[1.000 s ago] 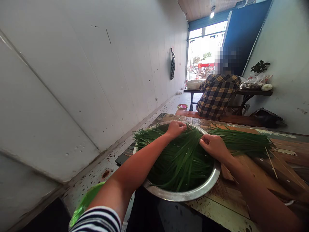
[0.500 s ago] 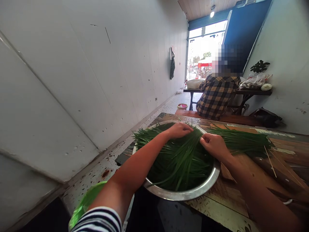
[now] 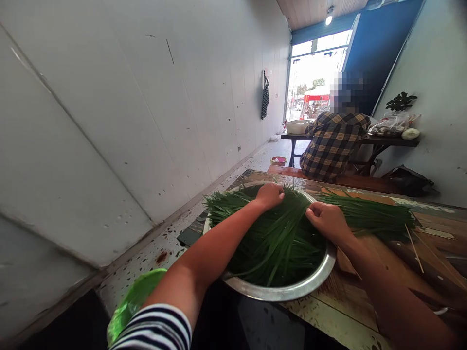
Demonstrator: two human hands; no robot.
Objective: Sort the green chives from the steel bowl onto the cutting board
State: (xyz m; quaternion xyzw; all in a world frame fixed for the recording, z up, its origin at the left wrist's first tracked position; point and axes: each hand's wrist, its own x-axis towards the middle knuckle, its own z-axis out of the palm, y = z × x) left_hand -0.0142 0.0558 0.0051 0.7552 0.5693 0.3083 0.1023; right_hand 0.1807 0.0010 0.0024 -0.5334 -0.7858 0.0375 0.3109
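Observation:
A wide metal basin [image 3: 279, 293] on the table is filled with long green garlic chives [image 3: 277, 243], which lie loosely across each other. Over the basin's far side is my left hand [image 3: 270, 195], its fingers curled closed; whatever they hold, if anything, is hidden. My right hand [image 3: 328, 222] is at the right rim, with thumb and index finger pinched together at the ends of some chives. Just beyond it, a second pile of garlic chives [image 3: 375, 211] lies flat on the tabletop.
Thin sticks [image 3: 415, 249] lie on the wooden table [image 3: 350, 311] to the right. A green-lined bin [image 3: 136, 296] stands on the floor at lower left. Ahead, a person in a plaid shirt [image 3: 333, 143] sits on a bench [image 3: 284, 171] at another table. A wall [image 3: 127, 121] runs along the left.
My left hand has drawn back slightly to the left and its fingers have curled in. My right hand keeps its place at the rim. The view has shifted a little.

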